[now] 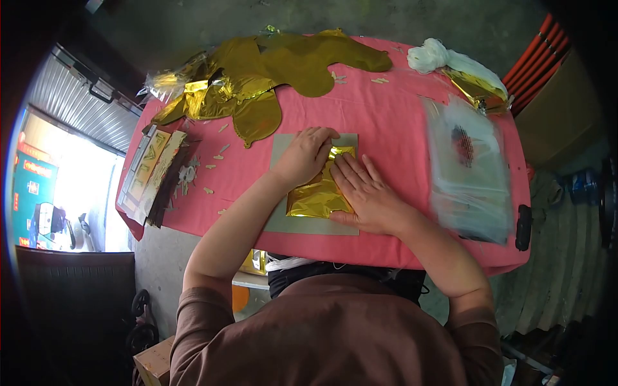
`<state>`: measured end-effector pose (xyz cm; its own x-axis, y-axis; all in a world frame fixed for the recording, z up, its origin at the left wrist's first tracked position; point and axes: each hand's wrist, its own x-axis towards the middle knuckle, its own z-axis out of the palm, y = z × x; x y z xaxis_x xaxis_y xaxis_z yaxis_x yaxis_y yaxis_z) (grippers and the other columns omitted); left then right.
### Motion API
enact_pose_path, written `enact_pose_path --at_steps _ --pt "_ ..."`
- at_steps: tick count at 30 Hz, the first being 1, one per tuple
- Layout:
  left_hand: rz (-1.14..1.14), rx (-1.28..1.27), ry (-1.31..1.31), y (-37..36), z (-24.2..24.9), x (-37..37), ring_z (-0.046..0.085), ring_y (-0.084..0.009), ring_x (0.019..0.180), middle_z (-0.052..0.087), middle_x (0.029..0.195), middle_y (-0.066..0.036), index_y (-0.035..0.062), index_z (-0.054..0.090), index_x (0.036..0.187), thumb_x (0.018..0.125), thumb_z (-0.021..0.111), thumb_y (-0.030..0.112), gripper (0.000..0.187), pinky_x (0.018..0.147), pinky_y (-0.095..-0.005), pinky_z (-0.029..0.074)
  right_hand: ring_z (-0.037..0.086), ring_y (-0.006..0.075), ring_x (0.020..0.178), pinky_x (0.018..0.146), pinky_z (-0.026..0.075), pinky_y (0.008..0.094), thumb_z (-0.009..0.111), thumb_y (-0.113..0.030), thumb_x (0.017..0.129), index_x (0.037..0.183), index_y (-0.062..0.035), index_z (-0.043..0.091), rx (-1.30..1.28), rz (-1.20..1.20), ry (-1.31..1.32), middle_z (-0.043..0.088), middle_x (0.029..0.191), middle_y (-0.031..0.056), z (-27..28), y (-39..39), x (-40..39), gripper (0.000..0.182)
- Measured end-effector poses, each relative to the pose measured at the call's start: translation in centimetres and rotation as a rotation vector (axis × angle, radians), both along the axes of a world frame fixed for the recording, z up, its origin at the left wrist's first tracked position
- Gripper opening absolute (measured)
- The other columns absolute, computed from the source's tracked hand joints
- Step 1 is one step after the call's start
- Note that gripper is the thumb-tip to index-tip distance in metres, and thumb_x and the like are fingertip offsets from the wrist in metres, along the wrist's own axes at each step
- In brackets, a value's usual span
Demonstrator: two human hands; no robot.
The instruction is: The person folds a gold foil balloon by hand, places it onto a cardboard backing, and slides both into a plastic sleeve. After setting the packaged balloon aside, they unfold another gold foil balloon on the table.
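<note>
- my right hand (370, 193) lies flat and spread, palm down, on the right half of the gold foil piece (315, 196) at the centre of the frame, fingers pointing to the upper left.
- my left hand (306, 154) is curled over the foil's upper edge, fingertips pressing down on it rather than pinching; i can't tell if anything is tucked under them.
- the foil sits on a grey board (283, 222), which lies on the pink tablecloth (386, 116).
- to do this fold well, i judge: keep the flat hand as the anchor, run the other along the crease from the middle outward so no air is trapped, and keep the edges square to the board.
- at the top of the frame lies a heap of loose gold foil shapes (270, 71).
- at the right, a stack of clear plastic bags (467, 174); at the left edge, packaged cards (151, 170).
</note>
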<state>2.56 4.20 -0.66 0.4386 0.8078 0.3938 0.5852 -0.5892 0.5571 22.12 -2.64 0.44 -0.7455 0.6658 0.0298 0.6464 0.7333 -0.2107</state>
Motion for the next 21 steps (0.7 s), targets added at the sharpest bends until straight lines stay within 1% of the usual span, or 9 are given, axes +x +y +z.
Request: enact_pose_path --at_steps 7,10,12,13,15,16,18,19,21 --pt "0.059 0.019 0.109 -0.1 -0.3 0.6 0.057 -0.0308 0.095 0.059 0.096 -0.011 0.0050 0.057 0.101 0.085 0.056 0.010 0.017 0.085 -0.0403 0.043 0.008 0.0323 0.143 0.115 -0.001 0.0490 0.034 -0.063 0.090 0.143 0.0062 0.017 0.015 -0.004 -0.022 0.018 0.149 0.0237 0.0 -0.1 0.0 0.089" --pt "0.120 0.017 0.114 -0.1 -0.5 0.7 0.055 -0.0303 0.098 0.057 0.098 -0.011 0.0059 0.057 0.101 0.084 0.056 0.010 0.017 0.085 -0.0406 0.042 0.008 0.0321 0.143 0.114 -0.001 0.0494 0.033 -0.064 0.090 0.143 0.0058 0.017 0.009 -0.003 -0.032 0.017 0.150 0.0236 -0.1 0.0 0.0 0.090" --pt "0.230 0.020 0.154 -0.2 -0.6 0.6 0.053 -0.0307 0.099 0.056 0.097 -0.010 0.0074 0.058 0.100 0.084 0.057 0.012 0.017 0.086 -0.0419 0.041 0.007 0.0319 0.143 0.114 -0.001 0.0496 0.033 -0.064 0.089 0.143 0.0056 0.017 0.007 0.001 -0.033 0.017 0.150 0.0235 -0.1 0.0 0.0 0.090" --pt "0.233 0.017 0.154 -0.5 -0.6 0.5 0.053 -0.0307 0.099 0.056 0.097 -0.010 0.0074 0.058 0.100 0.084 0.057 0.012 0.017 0.086 -0.0419 0.041 0.007 0.0317 0.143 0.114 -0.001 0.0500 0.033 -0.064 0.089 0.144 0.0055 0.017 0.001 -0.003 -0.039 0.016 0.150 0.0234 -0.1 0.0 0.0 0.090" --pt "0.169 0.106 0.148 -0.7 -0.2 -0.2 0.052 -0.0302 0.104 0.057 0.104 -0.011 0.0069 0.057 0.106 0.083 0.058 0.014 0.024 0.089 -0.0413 0.040 0.006 0.0315 0.143 0.114 -0.001 0.0503 0.033 -0.064 0.090 0.144 0.0054 0.017 -0.001 -0.005 -0.043 0.015 0.150 0.0233 0.0 0.0 -0.1 0.090" --pt "0.170 0.105 0.150 -1.2 0.1 -0.6 0.052 -0.0302 0.104 0.057 0.104 -0.011 0.0069 0.057 0.106 0.083 0.058 0.014 0.024 0.089 -0.0413 0.040 0.006 0.0313 0.143 0.114 -0.001 0.0504 0.034 -0.064 0.089 0.144 0.0053 0.017 -0.015 -0.007 -0.051 0.015 0.151 0.0233 0.2 0.0 -0.1 0.090" --pt "0.049 0.084 0.205 -2.9 0.7 -1.6 0.047 -0.0324 0.118 0.054 0.120 -0.014 0.0061 0.055 0.116 0.084 0.060 0.019 0.035 0.099 -0.0434 0.036 0.005 0.0312 0.143 0.114 -0.001 0.0506 0.034 -0.064 0.089 0.144 0.0053 0.016 -0.035 -0.013 -0.057 0.014 0.151 0.0234 0.2 0.0 0.0 0.089" --pt "0.047 0.075 0.206 -4.3 1.5 -1.8 0.047 -0.0324 0.118 0.054 0.120 -0.014 0.0061 0.055 0.116 0.084 0.060 0.019 0.035 0.099 -0.0434 0.036 0.005 0.0313 0.143 0.114 0.000 0.0507 0.035 -0.063 0.089 0.144 0.0052 0.015 -0.027 -0.010 -0.054 0.014 0.151 0.0235 0.1 0.1 0.1 0.090" --pt "-0.034 -0.054 0.371 -6.9 2.9 -2.3 0.034 -0.0338 0.133 0.043 0.138 -0.017 0.0069 0.047 0.130 0.086 0.059 0.032 0.053 0.109 -0.0477 0.026 0.005 0.0314 0.143 0.114 0.000 0.0509 0.037 -0.063 0.089 0.144 0.0052 0.015 -0.033 -0.004 -0.048 0.013 0.151 0.0235 -0.2 -0.1 0.0 0.090"
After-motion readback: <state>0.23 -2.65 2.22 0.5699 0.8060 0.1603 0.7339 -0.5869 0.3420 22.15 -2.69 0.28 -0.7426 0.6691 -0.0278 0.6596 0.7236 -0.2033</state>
